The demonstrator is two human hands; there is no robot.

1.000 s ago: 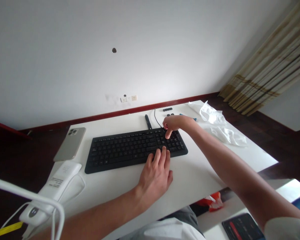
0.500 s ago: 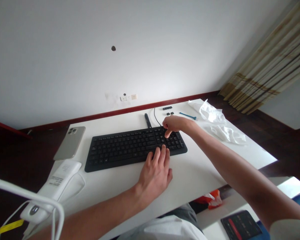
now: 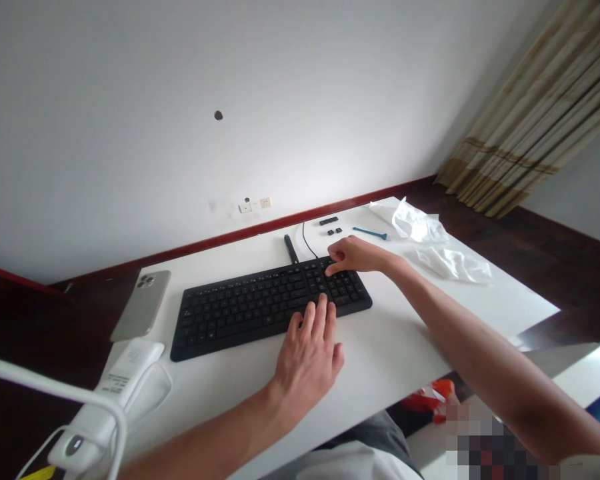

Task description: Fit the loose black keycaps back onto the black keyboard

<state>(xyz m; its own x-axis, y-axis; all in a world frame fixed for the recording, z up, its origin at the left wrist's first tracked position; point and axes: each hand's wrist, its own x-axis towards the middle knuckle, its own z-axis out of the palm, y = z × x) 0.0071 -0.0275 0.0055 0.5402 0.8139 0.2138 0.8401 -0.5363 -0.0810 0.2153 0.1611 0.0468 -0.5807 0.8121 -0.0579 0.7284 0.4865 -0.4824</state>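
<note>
A black keyboard [image 3: 250,310] lies slightly angled on the white table [image 3: 380,347]. My left hand [image 3: 310,347] rests with stretched fingers on its near edge, fingertips at the lower keys left of the number pad. Over the upper part of the number pad, my right hand [image 3: 349,255] has curled fingers and its thumb pointing down onto the keys. Nothing shows inside its curled fingers. Beyond the right hand lie two small black keycaps [image 3: 335,231], a short row of black keys [image 3: 329,221] and a blue stick-like tool [image 3: 370,233].
A slim black stick [image 3: 291,250] and a thin cable [image 3: 306,241] lie behind the keyboard. To the left are a phone [image 3: 143,305] and a white power strip [image 3: 130,367] with cords. Crumpled clear plastic bags [image 3: 420,223] lie at the right. A wall stands behind the table.
My right thumb has shifted slightly left over the number pad, and the hand has tilted flatter. My left hand stays at the near edge. The view has shifted a little.
</note>
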